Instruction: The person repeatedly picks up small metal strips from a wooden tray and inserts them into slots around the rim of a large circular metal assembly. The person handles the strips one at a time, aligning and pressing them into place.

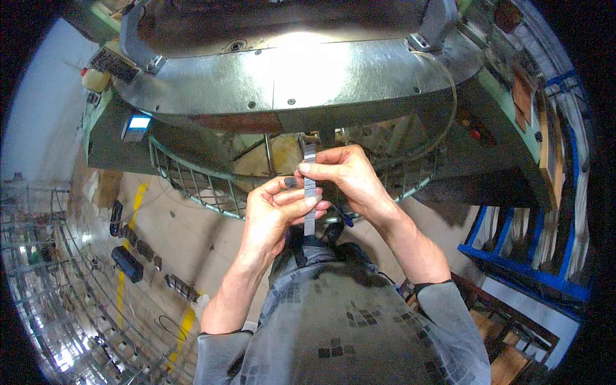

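Head view: both hands raised under machine, sharing one thin grey strip, held upright. Right hand grip closed, fingertips pinching strip near top. Left hand grip closed, thumb and fingers clamping strip lower down. Strip in front of wire guard, just below machine's metal plate.

Top glare, dim fisheye-bent edges

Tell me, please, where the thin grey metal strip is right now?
In the head view's centre, the strip stands upright, pinched between the left hand and right hand, before the wire guard.
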`<state>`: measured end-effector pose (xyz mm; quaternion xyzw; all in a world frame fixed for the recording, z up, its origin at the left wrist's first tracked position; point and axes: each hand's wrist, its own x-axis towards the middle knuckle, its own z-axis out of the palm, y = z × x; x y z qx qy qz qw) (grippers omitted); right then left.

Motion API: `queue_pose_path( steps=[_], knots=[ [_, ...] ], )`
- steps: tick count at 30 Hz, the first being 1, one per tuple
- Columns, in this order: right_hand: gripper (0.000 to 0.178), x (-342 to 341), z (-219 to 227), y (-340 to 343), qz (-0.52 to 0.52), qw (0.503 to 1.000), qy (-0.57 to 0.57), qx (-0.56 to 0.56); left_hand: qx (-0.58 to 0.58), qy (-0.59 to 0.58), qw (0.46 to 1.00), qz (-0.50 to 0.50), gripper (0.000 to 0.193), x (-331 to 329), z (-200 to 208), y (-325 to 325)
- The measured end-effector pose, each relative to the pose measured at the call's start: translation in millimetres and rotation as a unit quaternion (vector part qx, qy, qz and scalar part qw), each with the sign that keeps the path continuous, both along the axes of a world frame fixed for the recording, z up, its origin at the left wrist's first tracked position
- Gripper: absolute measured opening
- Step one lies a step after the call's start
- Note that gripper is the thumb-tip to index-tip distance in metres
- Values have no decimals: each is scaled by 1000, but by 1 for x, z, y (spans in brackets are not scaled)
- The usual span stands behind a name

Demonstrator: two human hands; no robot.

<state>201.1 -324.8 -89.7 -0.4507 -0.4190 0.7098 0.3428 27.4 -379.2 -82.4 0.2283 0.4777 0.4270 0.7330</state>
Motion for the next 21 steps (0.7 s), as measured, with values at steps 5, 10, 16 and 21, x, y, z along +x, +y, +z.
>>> queue_pose_path(
  steps=[5,10,16,21],
  knots=[
    [24,-11,-10,27,-68,996,15,-65,0,-26,1000,-15,41,-6,-5,47],
    [27,-15,-13,32,-103,989,6,-104,4,-37,997,-67,38,-13,-10,63],
    [27,-11,-2,22,-54,998,-44,-4,-13,-50,994,-96,36,-27,-12,54],
    [30,-9,12,5,-110,991,-72,3,-3,-87,986,-145,33,-37,-8,33]
  ],
)
